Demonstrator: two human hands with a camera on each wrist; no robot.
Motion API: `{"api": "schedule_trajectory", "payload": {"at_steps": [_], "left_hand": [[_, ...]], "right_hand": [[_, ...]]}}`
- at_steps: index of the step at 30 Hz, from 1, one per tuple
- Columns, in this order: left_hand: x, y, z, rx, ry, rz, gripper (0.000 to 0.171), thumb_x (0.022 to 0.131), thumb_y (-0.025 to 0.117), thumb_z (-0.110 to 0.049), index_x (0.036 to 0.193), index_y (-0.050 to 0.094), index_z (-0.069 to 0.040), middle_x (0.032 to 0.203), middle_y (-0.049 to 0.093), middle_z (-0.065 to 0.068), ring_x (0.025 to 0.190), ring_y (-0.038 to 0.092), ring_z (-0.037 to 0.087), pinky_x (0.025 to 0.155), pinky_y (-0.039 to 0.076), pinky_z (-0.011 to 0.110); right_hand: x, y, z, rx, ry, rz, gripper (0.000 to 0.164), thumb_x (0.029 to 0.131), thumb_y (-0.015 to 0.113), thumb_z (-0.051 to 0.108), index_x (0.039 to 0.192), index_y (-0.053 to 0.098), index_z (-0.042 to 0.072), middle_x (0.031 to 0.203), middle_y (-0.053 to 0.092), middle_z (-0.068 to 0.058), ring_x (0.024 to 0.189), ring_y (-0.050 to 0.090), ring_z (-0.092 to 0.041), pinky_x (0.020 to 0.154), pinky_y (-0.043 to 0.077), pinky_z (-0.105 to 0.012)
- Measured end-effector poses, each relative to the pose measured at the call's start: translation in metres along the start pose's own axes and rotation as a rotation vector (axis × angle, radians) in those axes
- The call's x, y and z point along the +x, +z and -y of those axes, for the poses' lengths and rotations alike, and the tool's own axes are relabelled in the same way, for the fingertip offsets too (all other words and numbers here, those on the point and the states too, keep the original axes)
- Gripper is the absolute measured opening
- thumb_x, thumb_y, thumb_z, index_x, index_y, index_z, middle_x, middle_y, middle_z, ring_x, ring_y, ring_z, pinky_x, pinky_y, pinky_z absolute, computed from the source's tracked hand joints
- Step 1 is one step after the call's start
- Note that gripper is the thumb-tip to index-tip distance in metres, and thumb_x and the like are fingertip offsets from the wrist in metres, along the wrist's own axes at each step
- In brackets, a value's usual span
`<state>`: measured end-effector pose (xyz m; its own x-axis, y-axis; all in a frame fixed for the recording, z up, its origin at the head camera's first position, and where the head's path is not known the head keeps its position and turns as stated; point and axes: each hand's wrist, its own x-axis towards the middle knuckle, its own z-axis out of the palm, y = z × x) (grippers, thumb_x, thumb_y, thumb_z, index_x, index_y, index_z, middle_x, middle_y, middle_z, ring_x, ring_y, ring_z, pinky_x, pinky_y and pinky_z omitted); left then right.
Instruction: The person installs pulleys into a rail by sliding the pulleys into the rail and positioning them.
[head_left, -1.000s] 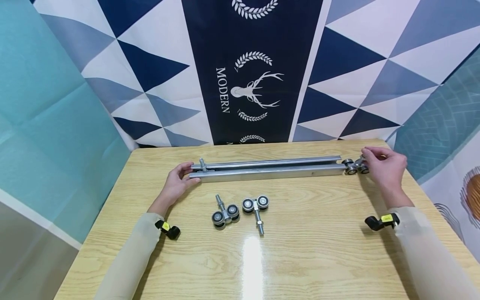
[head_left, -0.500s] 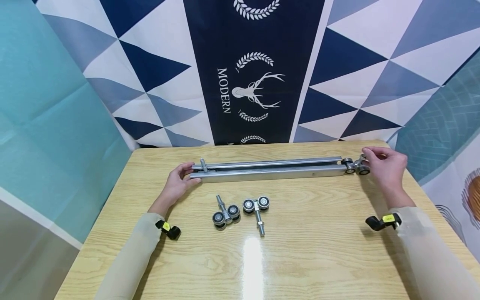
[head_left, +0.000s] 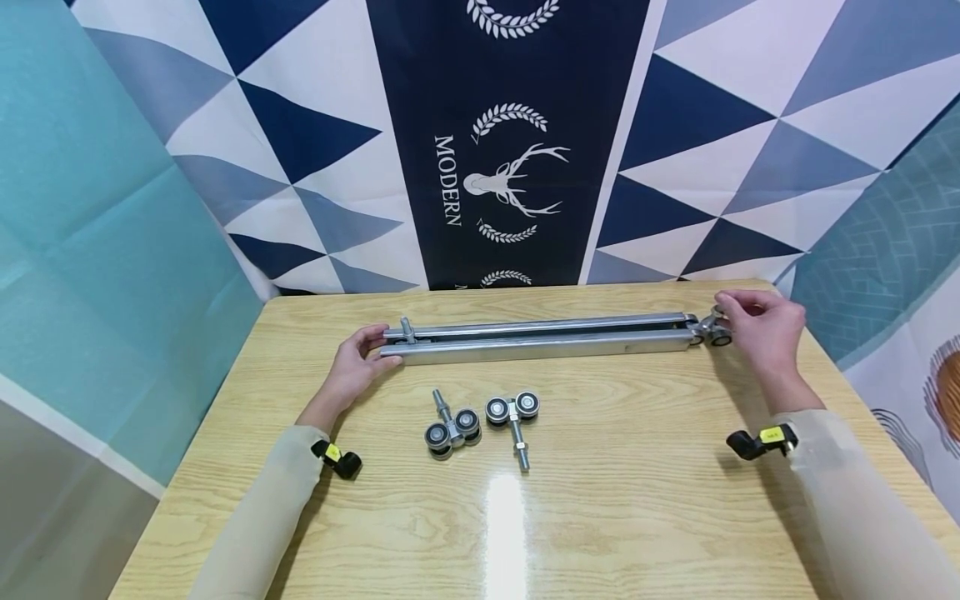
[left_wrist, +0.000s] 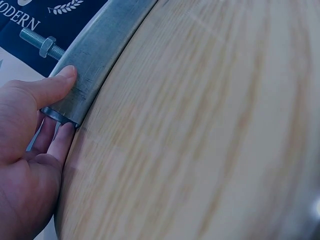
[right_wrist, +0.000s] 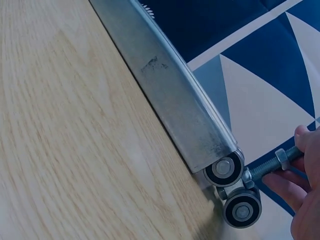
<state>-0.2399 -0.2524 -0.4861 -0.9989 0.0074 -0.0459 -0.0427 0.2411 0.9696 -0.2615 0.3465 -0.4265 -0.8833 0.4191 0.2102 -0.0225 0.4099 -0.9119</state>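
Observation:
A long metal channel track (head_left: 540, 340) lies across the back of the table, its slot facing up. My left hand (head_left: 358, 360) grips its left end, thumb (left_wrist: 56, 90) on the near side wall. Close to that hand, a threaded bolt with a nut (left_wrist: 42, 44) sticks up from the slot. At the other end, my right hand (head_left: 767, 329) pinches the bolt of a roller trolley (right_wrist: 242, 187). One pair of the trolley's wheels sits at the track's open end, partly inside; the other wheels are outside, lower and to the right.
Two more roller trolleys lie on the wooden table (head_left: 615, 500) in front of the track: the left trolley (head_left: 452, 429) with its bolt pointing away, the right trolley (head_left: 513, 421) with its bolt toward me. A patterned cloth (head_left: 330, 167) hangs behind the table.
My right hand has moved slightly left with the roller trolley, and its leading wheels have entered the track's right end. The left hand and the track have stayed put.

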Motion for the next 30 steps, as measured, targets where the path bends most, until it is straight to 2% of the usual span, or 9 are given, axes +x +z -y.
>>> {"api": "schedule_trajectory", "payload": {"at_steps": [12, 17, 20, 25, 30], "left_hand": [[0.002, 0.000, 0.002, -0.004, -0.009, 0.005, 0.069, 0.083, 0.079, -0.003, 0.145, 0.047, -0.005, 0.147, 0.048, 0.014, 0.135, 0.046, 0.026, 0.117, 0.044, 0.036], [0.000, 0.000, 0.001, -0.007, -0.009, 0.004, 0.070, 0.083, 0.079, -0.003, 0.145, 0.047, -0.005, 0.147, 0.048, 0.014, 0.135, 0.046, 0.026, 0.117, 0.044, 0.035], [0.000, 0.001, 0.000, -0.007, -0.009, -0.001, 0.070, 0.083, 0.079, -0.003, 0.145, 0.047, -0.005, 0.146, 0.049, 0.014, 0.134, 0.046, 0.025, 0.117, 0.044, 0.035], [-0.001, 0.001, 0.000, -0.006, -0.004, -0.001, 0.070, 0.084, 0.079, -0.003, 0.146, 0.046, -0.004, 0.146, 0.049, 0.014, 0.135, 0.046, 0.025, 0.116, 0.045, 0.034], [-0.001, 0.001, 0.000, 0.002, -0.002, 0.002, 0.071, 0.083, 0.080, -0.005, 0.145, 0.046, -0.005, 0.147, 0.048, 0.015, 0.135, 0.046, 0.026, 0.117, 0.044, 0.036]], "right_hand": [[-0.005, 0.017, 0.003, 0.018, -0.071, 0.022, 0.038, 0.089, 0.075, 0.019, 0.111, 0.072, -0.011, 0.071, 0.065, 0.031, 0.062, 0.066, 0.010, 0.057, 0.059, -0.009], [-0.006, 0.020, 0.002, -0.014, -0.100, 0.036, 0.038, 0.089, 0.075, 0.022, 0.109, 0.073, -0.010, 0.076, 0.073, 0.021, 0.062, 0.066, 0.010, 0.057, 0.059, -0.009], [-0.007, 0.018, 0.002, -0.024, -0.090, 0.053, 0.041, 0.088, 0.075, 0.026, 0.110, 0.072, -0.009, 0.079, 0.074, 0.018, 0.063, 0.067, 0.009, 0.057, 0.059, -0.009], [-0.007, 0.012, 0.003, -0.045, -0.051, 0.105, 0.048, 0.092, 0.069, 0.035, 0.116, 0.070, -0.007, 0.076, 0.065, 0.027, 0.067, 0.067, 0.008, 0.059, 0.058, -0.007], [-0.005, 0.008, 0.005, -0.001, -0.045, 0.165, 0.037, 0.097, 0.062, 0.026, 0.113, 0.071, -0.006, 0.083, 0.067, 0.022, 0.075, 0.066, 0.006, 0.067, 0.061, -0.010]]}}
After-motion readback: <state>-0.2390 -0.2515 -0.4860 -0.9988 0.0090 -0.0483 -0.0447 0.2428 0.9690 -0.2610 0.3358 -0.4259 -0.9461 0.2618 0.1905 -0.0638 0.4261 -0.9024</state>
